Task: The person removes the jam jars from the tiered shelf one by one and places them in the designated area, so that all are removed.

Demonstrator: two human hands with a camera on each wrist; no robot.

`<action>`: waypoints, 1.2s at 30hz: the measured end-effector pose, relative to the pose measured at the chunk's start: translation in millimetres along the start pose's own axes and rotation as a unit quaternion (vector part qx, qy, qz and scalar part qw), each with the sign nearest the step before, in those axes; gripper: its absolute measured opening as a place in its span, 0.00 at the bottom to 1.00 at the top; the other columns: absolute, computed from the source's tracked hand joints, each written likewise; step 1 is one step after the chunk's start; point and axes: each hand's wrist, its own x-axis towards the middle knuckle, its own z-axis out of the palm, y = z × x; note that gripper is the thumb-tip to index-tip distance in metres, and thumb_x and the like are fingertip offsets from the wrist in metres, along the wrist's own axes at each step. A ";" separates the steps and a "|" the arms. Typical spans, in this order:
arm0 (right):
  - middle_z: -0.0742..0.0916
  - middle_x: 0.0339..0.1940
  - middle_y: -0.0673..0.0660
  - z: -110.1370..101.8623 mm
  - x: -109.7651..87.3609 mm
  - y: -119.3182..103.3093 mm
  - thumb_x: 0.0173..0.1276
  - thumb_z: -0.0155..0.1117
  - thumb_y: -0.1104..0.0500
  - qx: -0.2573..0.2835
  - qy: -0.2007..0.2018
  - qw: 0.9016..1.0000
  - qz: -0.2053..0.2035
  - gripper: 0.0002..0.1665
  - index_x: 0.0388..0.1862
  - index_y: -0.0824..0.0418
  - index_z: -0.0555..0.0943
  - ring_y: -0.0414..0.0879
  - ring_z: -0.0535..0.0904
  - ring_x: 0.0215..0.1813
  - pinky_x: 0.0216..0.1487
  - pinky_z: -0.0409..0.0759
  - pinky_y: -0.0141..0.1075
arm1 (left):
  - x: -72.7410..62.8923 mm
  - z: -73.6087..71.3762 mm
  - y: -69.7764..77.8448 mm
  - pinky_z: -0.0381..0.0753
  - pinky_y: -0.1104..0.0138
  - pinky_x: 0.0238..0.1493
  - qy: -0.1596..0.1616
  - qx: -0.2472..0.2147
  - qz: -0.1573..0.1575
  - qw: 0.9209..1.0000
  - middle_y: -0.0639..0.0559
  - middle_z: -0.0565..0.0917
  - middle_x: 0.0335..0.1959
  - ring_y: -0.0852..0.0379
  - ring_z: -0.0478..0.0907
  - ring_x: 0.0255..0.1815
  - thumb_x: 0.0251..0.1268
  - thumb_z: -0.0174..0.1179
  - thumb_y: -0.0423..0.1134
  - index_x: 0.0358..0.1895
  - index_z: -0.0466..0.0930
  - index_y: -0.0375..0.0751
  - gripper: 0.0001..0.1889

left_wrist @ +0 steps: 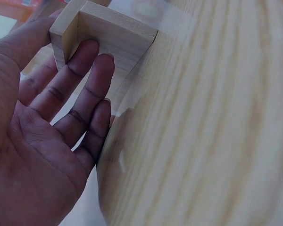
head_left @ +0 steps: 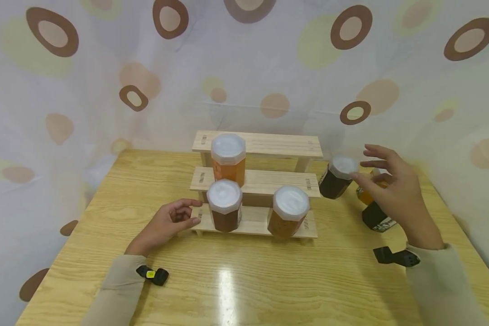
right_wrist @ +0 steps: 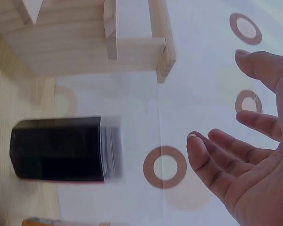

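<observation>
A three-step wooden shelf (head_left: 281,144) stands on the table. My left hand (head_left: 167,226) is at the left end of its lowest step, fingers loosely bent around no object; in the left wrist view the fingertips are close to the wooden end piece (left_wrist: 113,28), and I cannot tell whether they touch. A dark brown jar (head_left: 225,206) and an amber jar (head_left: 287,213), both white-lidded, stand on the lowest step. An orange jar (head_left: 229,167) stands on the middle one. My right hand (head_left: 395,192) hovers near a dark jar (right_wrist: 59,149) right of the shelf, fingers spread and apart from it.
Beyond the right hand, partly hidden by it, are a jar with orange contents (head_left: 364,194) and a black jar (head_left: 376,218) on the table. A patterned cloth (head_left: 244,68) hangs behind the wooden table (head_left: 269,280).
</observation>
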 end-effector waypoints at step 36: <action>0.76 0.68 0.64 105.1 72.9 -88.6 0.64 0.79 0.59 0.059 -0.190 0.976 -0.083 0.44 0.76 0.62 0.68 0.58 0.81 0.60 0.41 0.85 0.43 | 0.0 -1.0 2.1 0.75 0.70 0.34 -0.003 0.002 0.000 1.000 0.42 0.81 0.36 0.57 0.76 0.33 0.71 0.68 0.35 0.64 0.78 0.38 0.21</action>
